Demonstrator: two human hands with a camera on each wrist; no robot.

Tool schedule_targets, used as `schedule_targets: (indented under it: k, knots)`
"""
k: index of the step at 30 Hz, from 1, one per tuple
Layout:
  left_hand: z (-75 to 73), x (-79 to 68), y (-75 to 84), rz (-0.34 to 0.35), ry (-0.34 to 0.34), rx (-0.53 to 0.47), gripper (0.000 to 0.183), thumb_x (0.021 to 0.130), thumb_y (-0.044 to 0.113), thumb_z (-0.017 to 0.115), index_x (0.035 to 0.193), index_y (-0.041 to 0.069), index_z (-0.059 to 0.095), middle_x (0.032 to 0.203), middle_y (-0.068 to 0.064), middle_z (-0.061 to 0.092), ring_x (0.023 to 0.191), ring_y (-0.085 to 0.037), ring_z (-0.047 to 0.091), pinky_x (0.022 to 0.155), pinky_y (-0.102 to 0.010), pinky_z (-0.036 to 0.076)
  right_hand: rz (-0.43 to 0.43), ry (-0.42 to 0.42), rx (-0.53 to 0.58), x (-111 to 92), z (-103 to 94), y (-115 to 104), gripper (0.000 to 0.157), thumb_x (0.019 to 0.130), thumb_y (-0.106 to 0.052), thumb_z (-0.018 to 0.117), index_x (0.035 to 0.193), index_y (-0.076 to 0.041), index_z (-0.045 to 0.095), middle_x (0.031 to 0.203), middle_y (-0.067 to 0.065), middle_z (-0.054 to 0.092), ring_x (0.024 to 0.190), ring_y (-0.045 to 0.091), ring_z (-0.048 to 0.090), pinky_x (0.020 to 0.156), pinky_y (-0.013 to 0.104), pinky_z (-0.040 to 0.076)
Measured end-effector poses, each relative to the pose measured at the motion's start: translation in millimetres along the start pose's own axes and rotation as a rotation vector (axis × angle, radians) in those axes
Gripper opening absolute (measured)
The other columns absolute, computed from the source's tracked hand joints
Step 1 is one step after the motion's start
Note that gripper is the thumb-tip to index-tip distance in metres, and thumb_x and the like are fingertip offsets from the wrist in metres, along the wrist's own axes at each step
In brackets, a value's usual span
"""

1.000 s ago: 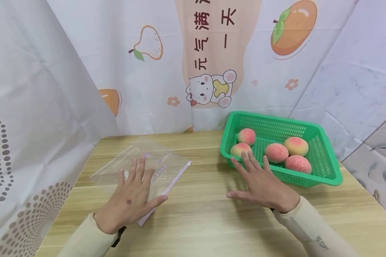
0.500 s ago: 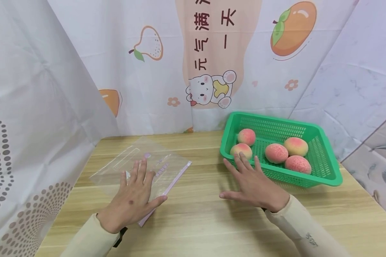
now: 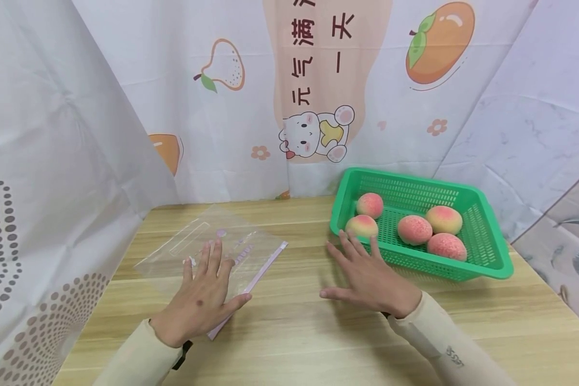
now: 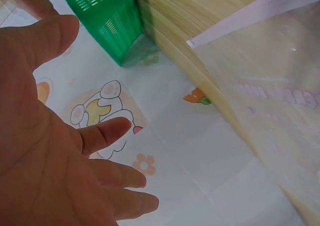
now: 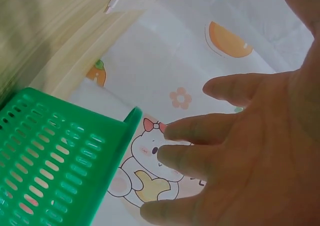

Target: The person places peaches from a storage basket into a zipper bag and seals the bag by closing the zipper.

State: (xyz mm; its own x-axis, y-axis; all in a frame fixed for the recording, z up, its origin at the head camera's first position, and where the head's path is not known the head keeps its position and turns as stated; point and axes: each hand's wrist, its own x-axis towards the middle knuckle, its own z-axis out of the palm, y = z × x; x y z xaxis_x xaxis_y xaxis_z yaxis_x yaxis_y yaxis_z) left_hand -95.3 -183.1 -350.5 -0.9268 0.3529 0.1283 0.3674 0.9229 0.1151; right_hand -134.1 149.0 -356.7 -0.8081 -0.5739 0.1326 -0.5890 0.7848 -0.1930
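Left hand: fingers straight and spread, thumb apart, nothing held. Position: well left of the green mesh basket, over the near part of a clear zip bag. Contact not confirmed; in the left wrist view, hand and bag appear apart.

Zip bag: flat on the wood-grain desk, left of the basket, some purple print. Purple zip strip lies along the bag's edge on the basket side and runs diagonally, its far end closer to the basket, its near portion passing beneath the left thumb as seen from the head.

Right hand: fingers likewise apart, grasp vacant. Sits at the basket's near left corner; fingertips overlap the rim in the head view, touching or not cannot be told.

Basket: long axis roughly left to right, right end angled slightly toward the person; printed curtain behind it. Contents: five peaches, two at the basket's left end, three grouped right of its middle.

Key relation: the front-left peach lies just beyond the right fingertips, inside the basket's near wall. Right hand is the nearer to all the fruit; left hand, to the bag.
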Motion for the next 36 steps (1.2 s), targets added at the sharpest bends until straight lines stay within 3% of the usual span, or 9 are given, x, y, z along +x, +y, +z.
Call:
schedule_targets:
  k: [5,11,17,25,36]
  knots:
    - [2.0,-0.1,-0.7,-0.008,-0.014,-0.023,0.071,0.093,0.049,0.066,0.134,-0.006,0.047,0.156,-0.038,0.015,0.143,-0.056,0.015,0.102,-0.082,0.013,-0.010,-0.002,-0.008,2,3.1,-2,0.095,0.089,-0.072,0.052,0.153,-0.003,0.037,0.157,0.030,0.025,0.147,0.046,0.016,0.110,0.076,0.007]
    - [6.0,0.3,-1.6,-0.012,-0.039,-0.040,0.073,0.095,0.048,0.064,0.137,-0.008,0.045,0.156,-0.038,0.012,0.145,-0.054,0.008,0.103,-0.082,0.010,-0.023,-0.012,0.039,4,6.3,-5,0.091,0.090,-0.065,0.059,0.153,-0.002,0.036,0.159,0.030,0.020,0.148,0.046,0.014,0.112,0.073,0.009]
    - [11.1,1.0,-2.8,-0.002,-0.016,-0.032,0.070,0.094,0.047,0.066,0.134,-0.007,0.046,0.155,-0.038,0.016,0.145,-0.053,0.010,0.103,-0.081,0.012,-0.035,-0.028,0.086,6,9.3,-7,0.091,0.090,-0.061,0.062,0.153,-0.001,0.035,0.159,0.030,0.017,0.148,0.045,0.012,0.115,0.069,0.007]
    - [18.1,2.0,-5.2,0.003,-0.007,-0.029,0.066,0.094,0.044,0.067,0.131,-0.008,0.048,0.154,-0.039,0.019,0.143,-0.055,0.015,0.101,-0.082,0.018,-0.068,-0.041,0.108,8,14.2,-9,0.088,0.092,-0.061,0.059,0.153,-0.002,0.035,0.159,0.030,0.020,0.149,0.042,0.012,0.117,0.063,0.014]
    - [28.0,4.2,-7.2,-0.008,-0.007,-0.053,0.061,0.094,0.041,0.068,0.126,-0.007,0.050,0.153,-0.040,0.020,0.142,-0.057,0.018,0.100,-0.082,0.021,-0.106,-0.040,0.102,12,22.7,-9,0.086,0.093,-0.061,0.057,0.151,0.000,0.037,0.155,0.033,0.026,0.146,0.045,0.022,0.116,0.062,0.020]
